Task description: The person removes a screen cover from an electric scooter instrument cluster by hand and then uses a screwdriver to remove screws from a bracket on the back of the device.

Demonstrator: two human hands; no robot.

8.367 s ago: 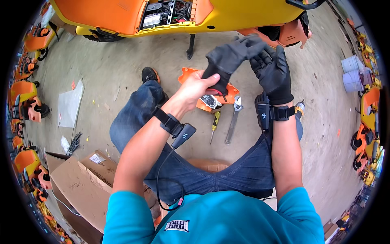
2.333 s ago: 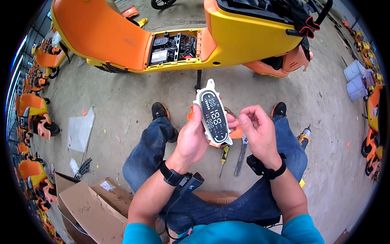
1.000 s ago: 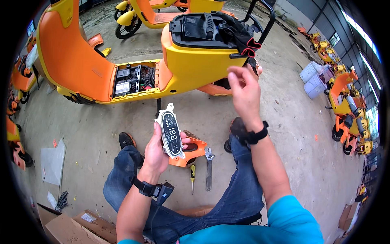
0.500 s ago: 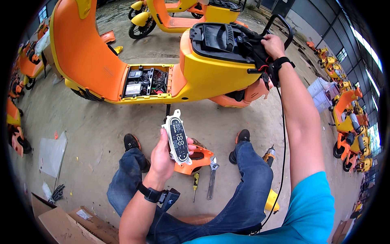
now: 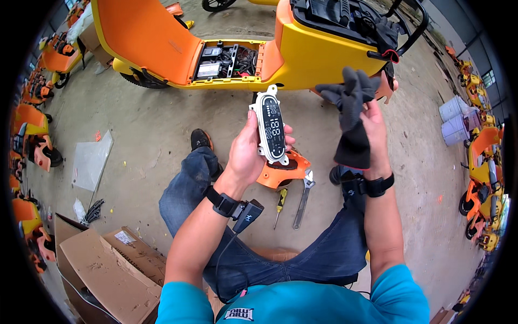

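My left hand [image 5: 246,151] is closed round a scooter display panel [image 5: 271,127], a long oval unit with a white frame and a dark face turned up toward me. To its right, my right hand [image 5: 376,132] grips a black work glove [image 5: 353,116], which hangs limp past the fingers. Another black glove [image 5: 386,33] lies on the rear of the yellow and orange scooter [image 5: 324,54] ahead. An orange plastic cover [image 5: 280,171] rests on the floor below the display panel. Beside it lie an adjustable wrench [image 5: 304,201] and a yellow-handled screwdriver [image 5: 280,205].
The scooter's floorboard is uncovered, showing wiring and a controller [image 5: 209,70]. Cardboard boxes [image 5: 108,270] stand at the lower left, with a clear plastic sheet [image 5: 93,159] beyond. White buckets [image 5: 456,119] and rows of scooters [image 5: 483,156] line the right side.
My right hand has come back from the scooter's rear toward me, bringing one black glove. The view has shifted, and the display panel is still in my left hand.
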